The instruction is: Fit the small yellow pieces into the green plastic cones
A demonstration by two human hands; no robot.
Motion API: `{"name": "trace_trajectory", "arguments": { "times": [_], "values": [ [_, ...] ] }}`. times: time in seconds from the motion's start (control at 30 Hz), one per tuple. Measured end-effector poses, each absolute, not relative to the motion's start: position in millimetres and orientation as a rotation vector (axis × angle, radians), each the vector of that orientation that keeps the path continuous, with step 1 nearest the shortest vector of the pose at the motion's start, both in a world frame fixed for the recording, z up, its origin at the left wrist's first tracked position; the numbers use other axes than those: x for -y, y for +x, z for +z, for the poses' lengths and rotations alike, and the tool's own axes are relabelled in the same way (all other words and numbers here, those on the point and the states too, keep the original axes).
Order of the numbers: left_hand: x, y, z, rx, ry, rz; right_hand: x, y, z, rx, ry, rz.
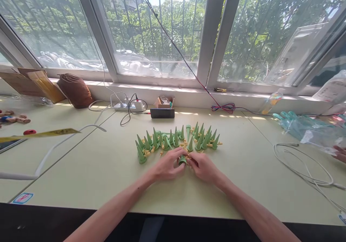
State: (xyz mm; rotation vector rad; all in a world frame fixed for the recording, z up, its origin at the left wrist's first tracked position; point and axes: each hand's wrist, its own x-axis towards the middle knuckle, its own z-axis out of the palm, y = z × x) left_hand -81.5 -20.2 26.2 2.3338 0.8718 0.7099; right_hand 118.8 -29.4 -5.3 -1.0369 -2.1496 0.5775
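Note:
My left hand is closed around a green plastic plant-watering spike, its open wide end tilted toward me. My right hand pinches at the right side of this spike, with a small yellow fitting showing at its fingertips; the fingers partly hide it. Just beyond both hands, several more green cone spikes stand point up in a left cluster and a right cluster, many with yellow fittings at their bases. One spike between the clusters stands with its wide end up.
A phone leans before a small cardboard box. A power strip with cables lies left of it. White cables and plastic-bagged items lie right, where another person's hand shows. A white tube crosses the left side.

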Motion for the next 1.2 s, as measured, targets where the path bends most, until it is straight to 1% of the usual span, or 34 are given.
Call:
{"name": "trace_trajectory", "arguments": {
  "times": [0.43,0.77,0.87,1.07,1.2],
  "values": [
    [20,-81,24,-0.832,2.358,0.807,29,119,-3,2.1,-1.027,0.645],
    [20,-80,25,-0.761,2.357,0.898,28,117,-2,1.993,-0.986,0.783],
    [20,-79,24,-0.742,2.364,0.929,29,116,2,1.949,-0.983,0.851],
    [19,-79,21,-0.759,2.375,0.997,31,115,6,1.795,-1.009,1.105],
    [16,-79,20,-0.814,2.265,1.049,31,115,5,1.752,-1.027,1.01]
  ]
}}
